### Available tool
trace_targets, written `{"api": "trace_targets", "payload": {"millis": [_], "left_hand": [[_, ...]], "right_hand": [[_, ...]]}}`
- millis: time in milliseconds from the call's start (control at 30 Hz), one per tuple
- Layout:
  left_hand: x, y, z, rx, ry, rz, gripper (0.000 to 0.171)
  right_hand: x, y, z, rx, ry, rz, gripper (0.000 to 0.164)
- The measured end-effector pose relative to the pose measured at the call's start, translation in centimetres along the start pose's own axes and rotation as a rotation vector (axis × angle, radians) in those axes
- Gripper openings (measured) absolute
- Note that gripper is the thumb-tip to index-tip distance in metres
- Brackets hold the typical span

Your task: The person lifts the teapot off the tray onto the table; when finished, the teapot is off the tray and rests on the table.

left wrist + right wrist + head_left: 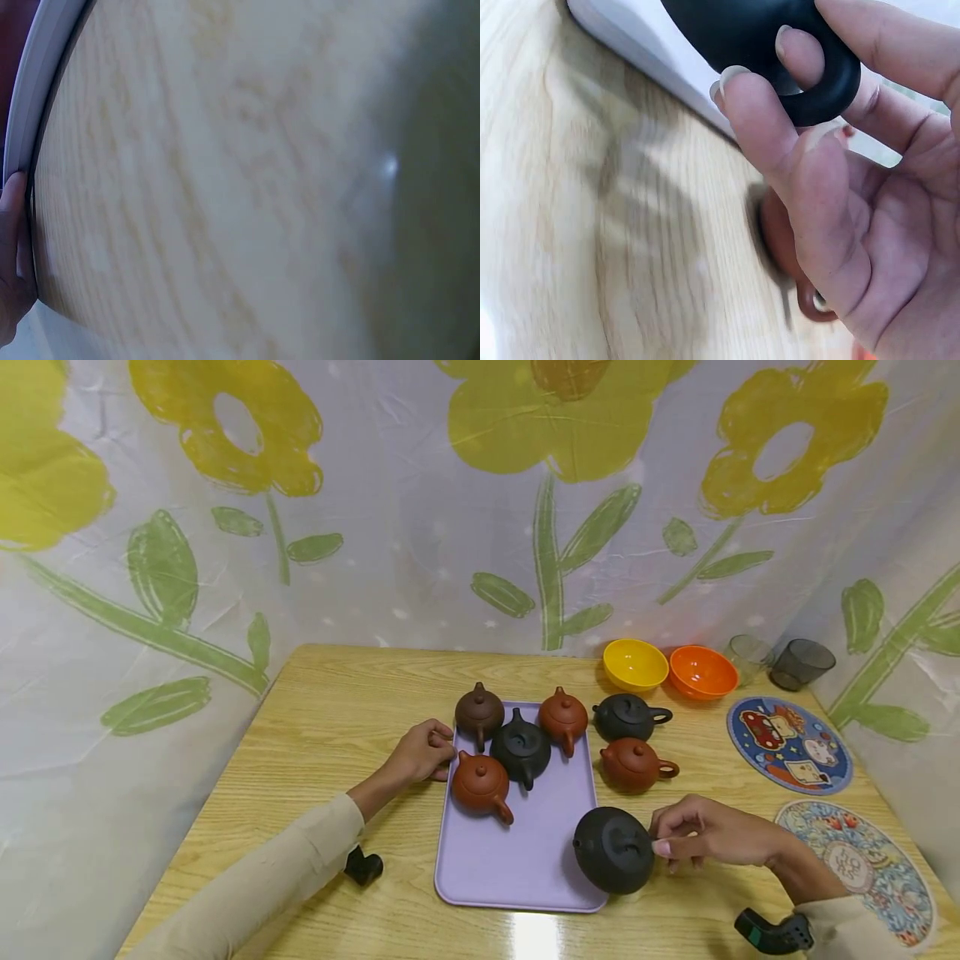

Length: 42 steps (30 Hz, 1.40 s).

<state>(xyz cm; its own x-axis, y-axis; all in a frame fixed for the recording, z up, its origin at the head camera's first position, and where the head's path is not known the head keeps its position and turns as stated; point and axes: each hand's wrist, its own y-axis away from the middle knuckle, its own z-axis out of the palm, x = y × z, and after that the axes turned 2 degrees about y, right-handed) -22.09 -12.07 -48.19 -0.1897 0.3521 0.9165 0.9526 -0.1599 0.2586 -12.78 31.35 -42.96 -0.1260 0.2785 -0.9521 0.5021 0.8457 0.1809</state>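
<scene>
My right hand (697,833) grips the loop handle of a black teapot (615,852); in the right wrist view a fingertip shows through the black handle (840,101). That teapot is tilted and overlaps the near right corner of a lilac tray (517,872). At the tray's left rim, my left hand (422,753) holds the edge with bent fingers, its fingertips (13,196) against the side wall. Beside it on the tray stand a dark brown teapot (480,712), a reddish-brown teapot (478,783), a black teapot (519,750) and another reddish-brown teapot (562,717).
Right of the tray stand a black teapot (624,718) and a reddish-brown teapot (630,766). Behind are a yellow bowl (635,666), an orange bowl (702,672), a clear glass (750,656) and a dark glass (801,664). Two round patterned mats (795,739) lie at the right.
</scene>
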Motion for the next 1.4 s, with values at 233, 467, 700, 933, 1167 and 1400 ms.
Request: {"api": "trace_targets", "payload": {"millis": [233, 467, 700, 933, 1167, 1400], "left_hand": [[0.0, -0.1, 0.0, 0.000, -0.011, 0.002, 0.027], [-0.1, -0.1, 0.0, 0.001, -0.005, 0.001, 0.027], [0.1, 0.1, 0.0, -0.002, -0.008, -0.002, 0.027], [0.2, 0.1, -0.1, -0.004, -0.007, 0.000, 0.026], [0.1, 0.1, 0.0, -0.003, -0.006, 0.005, 0.027], [-0.1, 0.0, 0.0, 0.002, -0.004, 0.007, 0.027]], "right_hand": [[1.0, 0.9, -1.1, 0.014, 0.042, 0.064, 0.021], [2.0, 1.8, -2.2, 0.039, 0.018, 0.118, 0.023], [2.8, 2.4, -3.1, 0.072, 0.008, 0.200, 0.026], [3.4, 2.5, -3.4, 0.068, -0.006, 0.217, 0.026], [3.7, 2.5, -3.6, 0.087, -0.004, 0.246, 0.028], [3.7, 2.6, -3.6, 0.119, 0.005, 0.280, 0.029]]}}
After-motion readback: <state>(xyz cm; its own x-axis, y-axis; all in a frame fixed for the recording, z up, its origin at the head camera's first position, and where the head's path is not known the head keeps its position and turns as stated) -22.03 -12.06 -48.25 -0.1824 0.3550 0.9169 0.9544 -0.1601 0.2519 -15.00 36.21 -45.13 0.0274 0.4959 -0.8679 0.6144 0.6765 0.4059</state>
